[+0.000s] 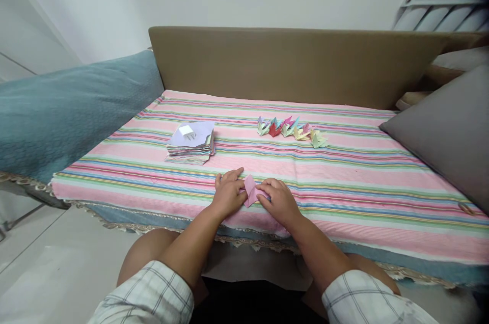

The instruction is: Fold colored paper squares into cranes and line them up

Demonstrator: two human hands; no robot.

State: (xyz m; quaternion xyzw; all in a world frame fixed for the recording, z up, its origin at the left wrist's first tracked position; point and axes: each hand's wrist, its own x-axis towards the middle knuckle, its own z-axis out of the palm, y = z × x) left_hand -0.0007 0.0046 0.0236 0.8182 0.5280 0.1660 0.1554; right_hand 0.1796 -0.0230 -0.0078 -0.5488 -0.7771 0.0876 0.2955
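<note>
Paper [250, 190], pink and partly folded, lay between both hands, near the front edge of the striped cloth [324, 171] on the sofa [275, 64]. Left hand [228, 195]: fingers [241, 184] narrow, holding the left point, one finger stuck out past it. Right hand [280, 203]: fingers [263, 189] narrow too, thumb and fingertip on the right point. Middle of the sheet stood up between the two sets of fingers, uncovered.

Sheet stack [191, 153] sat beyond the left hand, well apart, purple sheet on top with a small white block [187, 132] on it. Folded pieces [286, 129], mixed colours, bunched in rough rows beyond the right hand. Grey cushion [445, 130] at far right.
</note>
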